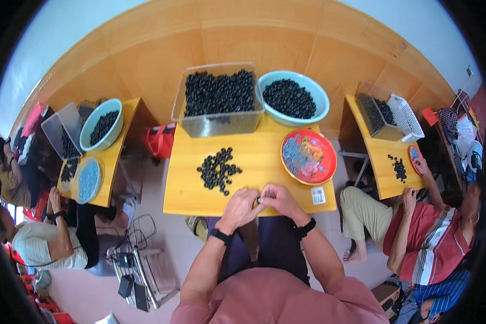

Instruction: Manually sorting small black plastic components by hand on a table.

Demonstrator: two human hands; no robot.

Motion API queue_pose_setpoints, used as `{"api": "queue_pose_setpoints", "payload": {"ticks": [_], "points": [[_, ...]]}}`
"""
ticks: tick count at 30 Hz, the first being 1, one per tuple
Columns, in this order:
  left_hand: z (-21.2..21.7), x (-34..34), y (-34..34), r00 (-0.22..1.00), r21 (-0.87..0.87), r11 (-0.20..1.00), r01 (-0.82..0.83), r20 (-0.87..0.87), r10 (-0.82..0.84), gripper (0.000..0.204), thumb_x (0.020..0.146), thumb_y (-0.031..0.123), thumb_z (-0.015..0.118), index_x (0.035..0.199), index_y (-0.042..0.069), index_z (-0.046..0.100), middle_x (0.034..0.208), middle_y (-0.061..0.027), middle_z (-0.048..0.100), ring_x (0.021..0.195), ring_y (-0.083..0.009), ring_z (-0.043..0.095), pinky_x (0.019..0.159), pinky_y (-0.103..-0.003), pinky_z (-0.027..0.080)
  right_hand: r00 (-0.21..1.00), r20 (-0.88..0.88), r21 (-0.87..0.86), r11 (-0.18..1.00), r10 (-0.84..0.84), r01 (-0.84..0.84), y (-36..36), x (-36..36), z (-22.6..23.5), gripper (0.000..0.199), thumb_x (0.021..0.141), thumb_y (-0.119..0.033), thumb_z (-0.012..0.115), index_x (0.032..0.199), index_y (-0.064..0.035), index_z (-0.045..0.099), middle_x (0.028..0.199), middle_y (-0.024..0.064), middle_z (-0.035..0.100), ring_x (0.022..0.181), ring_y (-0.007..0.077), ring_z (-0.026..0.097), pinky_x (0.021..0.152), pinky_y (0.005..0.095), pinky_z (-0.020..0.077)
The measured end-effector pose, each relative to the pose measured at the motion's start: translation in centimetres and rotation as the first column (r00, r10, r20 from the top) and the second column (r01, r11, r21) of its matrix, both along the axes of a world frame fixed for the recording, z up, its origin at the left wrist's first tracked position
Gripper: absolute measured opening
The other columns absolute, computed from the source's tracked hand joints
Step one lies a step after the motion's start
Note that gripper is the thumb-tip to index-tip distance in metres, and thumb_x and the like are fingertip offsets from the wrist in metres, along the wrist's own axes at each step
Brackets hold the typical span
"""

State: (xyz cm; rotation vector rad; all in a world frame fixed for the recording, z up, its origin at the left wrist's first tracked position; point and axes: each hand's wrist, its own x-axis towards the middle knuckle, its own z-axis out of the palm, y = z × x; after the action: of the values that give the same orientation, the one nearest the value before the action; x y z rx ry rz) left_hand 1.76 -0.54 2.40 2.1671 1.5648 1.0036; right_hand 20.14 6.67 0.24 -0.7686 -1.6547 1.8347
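My left hand point(238, 209) and my right hand point(280, 200) meet at the front edge of the yellow table point(191, 198). Their closed fingertips pinch a small black round piece point(256, 202), mostly hidden by the fingers. Just beyond them lies a loose pile of black round pieces point(217, 170). To the right of the pile, a red tray point(329, 162) with a floral pattern holds many thin grey-blue pieces point(295, 155), too small to name.
At the back stand a clear plastic bin point(216, 125) and a light blue basin point(323, 102), both full of black pieces. A white label point(318, 195) lies at the front right. People work at side tables point(370, 154) left and right. A metal-framed stand point(148, 275) is at the lower left.
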Motion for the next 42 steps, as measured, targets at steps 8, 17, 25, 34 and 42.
{"api": "queue_pose_setpoints", "payload": {"ticks": [8,17,25,34,42], "points": [[-0.2,-0.1,-0.3,0.998,0.003,0.998,0.067,-0.022,-0.067,0.033,0.090,0.032,0.068,0.083,0.001,0.059,0.078,-0.0200,0.061,0.081,-0.0393,0.060,0.080,-0.047,0.048,0.998,-0.029,-0.035,0.998,0.051,-0.052,-0.1,-0.1,-0.3,0.009,0.089,-0.004,0.071,0.093,-0.0043,0.063,0.082,-0.0033,0.062,0.075,0.0043,0.057,0.070,0.0226,0.0492],[-1.2,0.0,-0.4,0.996,0.004,0.999,-0.033,-0.086,0.033,0.028,0.090,0.030,0.068,0.082,0.004,0.062,0.076,-0.0165,0.066,0.077,-0.0344,0.065,0.085,-0.044,0.053,1.000,-0.006,0.034,0.999,0.010,-0.010,-0.1,-0.9,-0.6,0.008,0.091,-0.006,0.070,0.093,-0.0031,0.062,0.083,-0.0025,0.063,0.076,0.0046,0.058,0.071,0.0229,0.0496],[-0.7,0.4,-0.9,0.995,0.083,0.994,-0.075,0.071,0.069,0.033,0.087,0.034,0.078,0.082,0.004,0.064,0.068,-0.0131,0.061,0.067,-0.0316,0.062,0.066,-0.043,0.052,0.930,0.368,0.093,0.995,0.002,-0.039,3.2,2.1,3.5,0.016,0.085,-0.007,0.072,0.099,0.0010,0.069,0.087,0.0067,0.071,0.078,0.0108,0.069,0.069,0.0272,0.0549],[-2.3,-0.2,-0.9,0.997,0.006,0.998,-0.060,-0.045,0.060,0.035,0.088,0.032,0.072,0.069,0.006,0.059,0.069,-0.0150,0.061,0.073,-0.0359,0.062,0.071,-0.045,0.050,0.778,-0.162,0.553,0.597,-0.608,0.581,12.8,0.9,14.7,0.028,0.089,-0.001,0.070,0.117,0.0009,0.068,0.098,0.0036,0.069,0.085,0.0089,0.063,0.078,0.0246,0.0524],[-1.9,0.1,-0.7,0.993,0.158,0.987,-0.038,-0.103,0.055,0.032,0.085,0.031,0.071,0.067,0.005,0.066,0.072,-0.0132,0.065,0.074,-0.0318,0.065,0.076,-0.042,0.053,0.922,0.380,0.699,0.675,-0.070,-0.237,4.5,-6.9,6.4,0.015,0.087,-0.010,0.070,0.100,-0.0046,0.073,0.083,0.0098,0.073,0.078,0.0201,0.071,0.069,0.0323,0.0541]]}}
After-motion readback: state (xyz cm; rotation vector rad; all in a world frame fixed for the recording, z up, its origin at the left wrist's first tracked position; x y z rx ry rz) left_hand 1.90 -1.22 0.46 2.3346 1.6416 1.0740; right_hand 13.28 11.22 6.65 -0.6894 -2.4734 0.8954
